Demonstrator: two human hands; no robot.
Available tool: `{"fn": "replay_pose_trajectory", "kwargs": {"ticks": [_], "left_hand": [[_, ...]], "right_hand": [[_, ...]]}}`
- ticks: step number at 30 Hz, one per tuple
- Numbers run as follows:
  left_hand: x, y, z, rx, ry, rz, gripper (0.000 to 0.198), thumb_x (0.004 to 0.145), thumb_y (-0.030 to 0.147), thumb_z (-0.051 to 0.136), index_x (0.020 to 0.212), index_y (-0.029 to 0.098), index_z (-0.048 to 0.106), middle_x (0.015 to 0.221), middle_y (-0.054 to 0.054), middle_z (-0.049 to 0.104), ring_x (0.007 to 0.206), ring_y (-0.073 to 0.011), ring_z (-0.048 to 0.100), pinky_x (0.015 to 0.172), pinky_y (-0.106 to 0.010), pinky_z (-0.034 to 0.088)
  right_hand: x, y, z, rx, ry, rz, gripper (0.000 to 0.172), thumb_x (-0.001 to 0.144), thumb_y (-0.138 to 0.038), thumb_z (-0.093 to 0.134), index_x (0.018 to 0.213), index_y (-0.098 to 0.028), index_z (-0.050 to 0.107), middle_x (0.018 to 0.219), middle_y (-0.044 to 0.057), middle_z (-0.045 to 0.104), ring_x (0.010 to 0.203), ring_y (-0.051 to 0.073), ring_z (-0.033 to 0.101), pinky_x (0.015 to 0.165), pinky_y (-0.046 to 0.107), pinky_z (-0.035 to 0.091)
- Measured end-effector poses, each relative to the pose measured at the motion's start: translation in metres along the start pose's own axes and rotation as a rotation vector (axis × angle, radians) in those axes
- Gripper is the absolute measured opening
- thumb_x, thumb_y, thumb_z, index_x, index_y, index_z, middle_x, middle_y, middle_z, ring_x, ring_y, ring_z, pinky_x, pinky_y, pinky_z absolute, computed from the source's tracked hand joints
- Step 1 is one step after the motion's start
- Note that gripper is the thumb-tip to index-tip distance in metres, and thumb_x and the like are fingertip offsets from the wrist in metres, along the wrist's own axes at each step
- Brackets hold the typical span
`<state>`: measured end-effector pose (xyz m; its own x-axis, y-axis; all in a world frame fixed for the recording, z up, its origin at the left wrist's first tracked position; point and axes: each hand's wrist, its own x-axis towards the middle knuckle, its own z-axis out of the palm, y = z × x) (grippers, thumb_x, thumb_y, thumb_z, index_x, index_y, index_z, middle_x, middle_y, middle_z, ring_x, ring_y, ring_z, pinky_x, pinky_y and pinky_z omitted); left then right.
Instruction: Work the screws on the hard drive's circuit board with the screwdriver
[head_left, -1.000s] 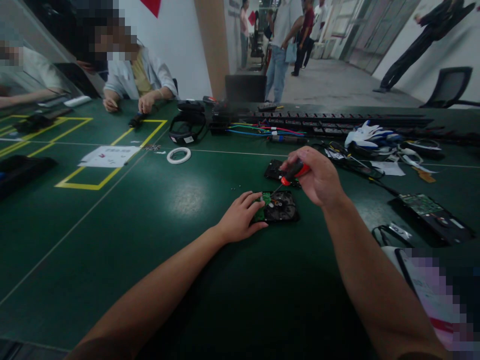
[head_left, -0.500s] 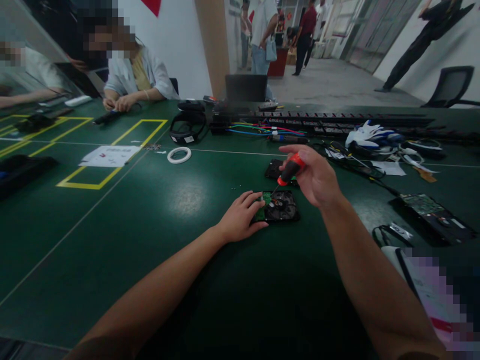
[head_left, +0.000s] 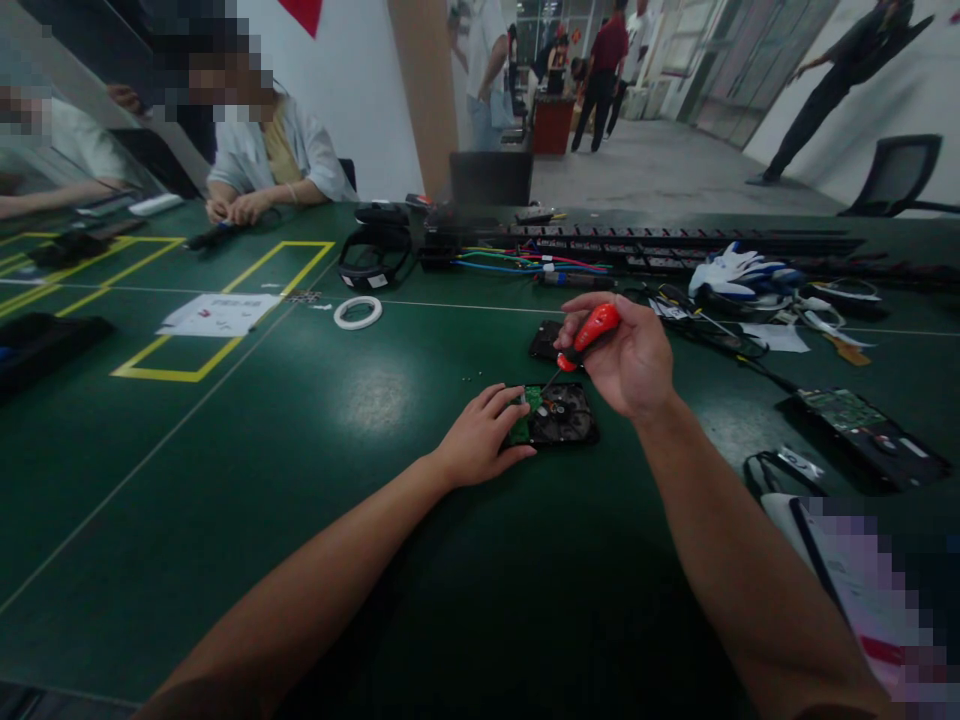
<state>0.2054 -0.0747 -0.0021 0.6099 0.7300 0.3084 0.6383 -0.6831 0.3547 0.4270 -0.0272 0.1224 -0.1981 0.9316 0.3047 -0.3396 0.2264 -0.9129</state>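
A black hard drive [head_left: 574, 415] with a green circuit board at its left end lies on the table in front of me. My left hand [head_left: 487, 435] grips that left end, fingers over the board and thumb along the near edge. In my right hand [head_left: 626, 355] is a red and black screwdriver [head_left: 598, 325], tilted, its shaft pointing down and left. Its tip meets the board beside my left fingertips; the exact contact is too small to tell. Behind the drive, partly covered by my right hand, lies another dark, flat part [head_left: 544, 338]. Several tiny screws [head_left: 471, 378] sit left of it.
A white ring [head_left: 358, 313] and a paper sheet [head_left: 217, 314] lie to the left. Cables, white-blue gloves [head_left: 742, 272] and another drive-like device [head_left: 870, 430] are on the right. A black laptop [head_left: 491, 178] stands behind. A co-worker [head_left: 274, 150] sits across the table.
The screwdriver handle has turned in my right hand, showing more of its red side, and my fingers have curled round it. My left hand and the hard drive have stayed put.
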Motion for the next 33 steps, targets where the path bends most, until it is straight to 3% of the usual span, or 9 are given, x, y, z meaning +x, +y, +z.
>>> {"fn": "replay_pose_trajectory", "kwargs": {"ticks": [4,10,14,18,22,28,33], "left_hand": [[0.0,0.001,-0.001,0.01,-0.008,0.002,0.065,0.096,0.061,0.061,0.145,0.02,0.052,0.16,-0.016,0.046,0.152,-0.0394,0.037,0.123,-0.061,0.041],[0.0,0.001,0.0,0.007,-0.016,-0.006,0.065,0.096,0.062,0.06,0.146,0.023,0.051,0.161,-0.015,0.045,0.153,-0.0398,0.037,0.122,-0.062,0.041],[0.0,0.001,-0.001,0.009,-0.013,-0.004,0.065,0.096,0.062,0.061,0.146,0.022,0.051,0.161,-0.015,0.046,0.153,-0.0395,0.037,0.123,-0.061,0.04],[0.0,0.002,-0.001,0.005,-0.003,-0.002,0.064,0.096,0.062,0.062,0.145,0.022,0.052,0.16,-0.015,0.047,0.153,-0.0384,0.037,0.124,-0.061,0.04],[-0.001,0.002,0.0,0.009,0.007,-0.002,0.063,0.095,0.061,0.063,0.144,0.023,0.053,0.16,-0.014,0.048,0.153,-0.0379,0.037,0.124,-0.061,0.04],[-0.002,0.0,0.002,0.0,0.032,0.014,0.063,0.094,0.061,0.064,0.143,0.023,0.054,0.158,-0.014,0.05,0.15,-0.0371,0.041,0.122,-0.06,0.042],[-0.001,0.003,0.0,0.015,0.051,0.025,0.062,0.093,0.061,0.066,0.14,0.022,0.056,0.155,-0.015,0.051,0.146,-0.0356,0.045,0.121,-0.058,0.043]], "right_hand": [[0.0,0.001,-0.001,-0.031,0.046,-0.012,0.025,0.091,-0.049,0.065,0.089,-0.024,0.071,0.085,0.002,0.066,0.079,0.018,0.064,0.073,0.034,0.054],[-0.004,-0.004,0.005,0.026,0.055,-0.027,0.011,0.092,-0.037,0.064,0.094,-0.026,0.065,0.095,0.002,0.073,0.086,0.019,0.071,0.086,0.04,0.056],[-0.004,-0.006,0.006,-0.054,0.037,-0.062,0.021,0.092,-0.035,0.063,0.11,-0.027,0.069,0.087,0.0,0.07,0.08,0.018,0.069,0.074,0.034,0.056],[-0.003,-0.003,0.006,-0.115,0.061,-0.103,0.018,0.094,-0.037,0.061,0.099,-0.024,0.073,0.086,0.001,0.067,0.078,0.016,0.066,0.069,0.03,0.054],[-0.002,0.001,0.008,-0.209,0.114,-0.125,0.019,0.094,-0.044,0.066,0.089,-0.025,0.064,0.087,0.001,0.068,0.08,0.016,0.068,0.071,0.031,0.057],[-0.004,0.009,0.011,-0.402,0.203,-0.309,0.039,0.092,-0.054,0.072,0.114,-0.03,0.05,0.095,-0.001,0.07,0.081,0.017,0.073,0.075,0.034,0.062],[-0.013,0.013,0.009,-0.767,0.287,-0.467,0.031,0.096,-0.051,0.069,0.114,-0.029,0.059,0.104,0.003,0.072,0.087,0.02,0.072,0.077,0.037,0.062]]}}
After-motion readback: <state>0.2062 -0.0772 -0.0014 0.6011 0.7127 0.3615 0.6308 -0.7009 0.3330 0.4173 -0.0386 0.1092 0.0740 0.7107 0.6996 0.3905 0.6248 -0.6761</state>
